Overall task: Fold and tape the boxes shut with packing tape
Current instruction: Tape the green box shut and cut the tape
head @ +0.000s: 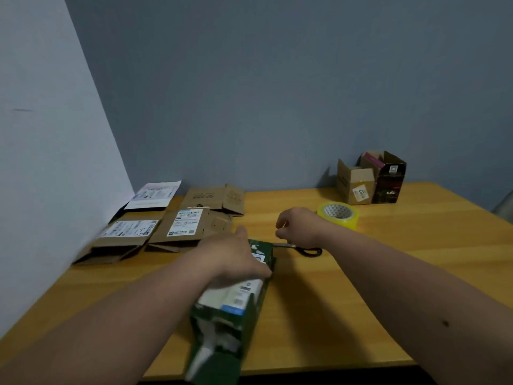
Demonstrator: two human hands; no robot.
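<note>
**Only partly visible: green box under the left hand, right hand curled near the scissors**

Nearest the camera, a long dark green cardboard box [249, 309] with white labels lies on the yellow-brown wooden table [388, 287], its near end open and overhanging the table's near edge; the white contents there are blurred and cannot be identified. The left hand [236, 257] lies over the box's far half, thumb raised toward the far side and fingers wrapped down over the right edge, gripping it; the fingertips are hidden behind the box. The right hand [298, 227] hovers just beyond the box's far end, fingers curled inward. Whether it pinches anything is hard to make out, since its fingertips face away.

Black-handled scissors [304, 249] lie on the table below that wrist, their blades partly covered by the hand and the box's corner. A roll of yellowish clear packing tape [339, 215] lies flat just right of the right hand.

Far left, against the pale wall, several flattened brown cardboard boxes with white shipping labels [155, 229] overlap one another; the label print is too small to read. At the far right, a small open brown carton [355, 182] stands touching a black open box [388, 179], whose contents are largely hidden. A grey shape at the right frame edge is cut off.
</note>
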